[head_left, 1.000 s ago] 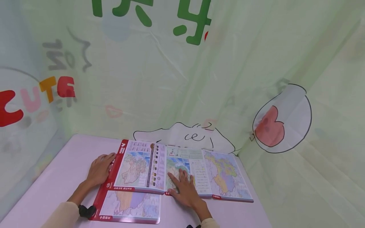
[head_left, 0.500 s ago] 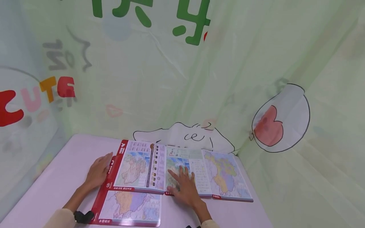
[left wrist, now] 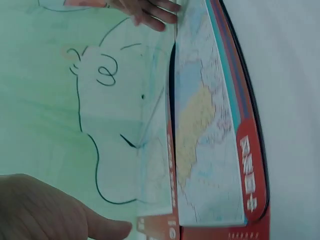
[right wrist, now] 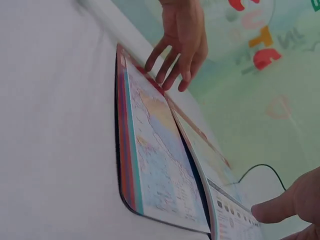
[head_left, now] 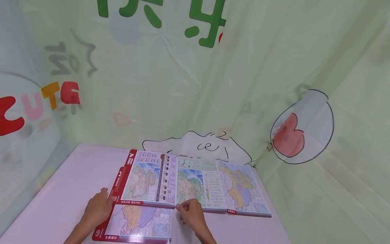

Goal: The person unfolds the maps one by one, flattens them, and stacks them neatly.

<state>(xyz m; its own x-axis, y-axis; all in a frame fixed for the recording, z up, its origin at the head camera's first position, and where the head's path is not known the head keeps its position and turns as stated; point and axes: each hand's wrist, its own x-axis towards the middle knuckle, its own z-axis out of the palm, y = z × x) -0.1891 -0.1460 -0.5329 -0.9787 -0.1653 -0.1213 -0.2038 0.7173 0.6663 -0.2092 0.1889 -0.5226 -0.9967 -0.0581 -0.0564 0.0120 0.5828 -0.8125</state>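
My left hand [head_left: 96, 207] is over the red left border of the lower map booklet [head_left: 140, 222], fingers loosely bent and holding nothing. In the right wrist view the fingers of that left hand [right wrist: 184, 47] hang right at the red edge. The lower booklet shows an orange and purple map and lies partly under the upper left map booklet [head_left: 142, 181]. My right hand [head_left: 192, 214] is at the near edge where the upper left booklet meets the middle map booklet [head_left: 190, 186]. Its fingers are relaxed in the left wrist view, with no object between them.
A third map booklet [head_left: 240, 188] lies at the right end of the row on the pale pink table [head_left: 88, 162]. Behind the table hangs a light green curtain [head_left: 146, 84] with printed letters and cartoon drawings, close to the booklets' far edges.
My left hand has come toward me along the red border. My right hand has lifted off the middle booklet and drawn back to its near left corner, fingers closer together.
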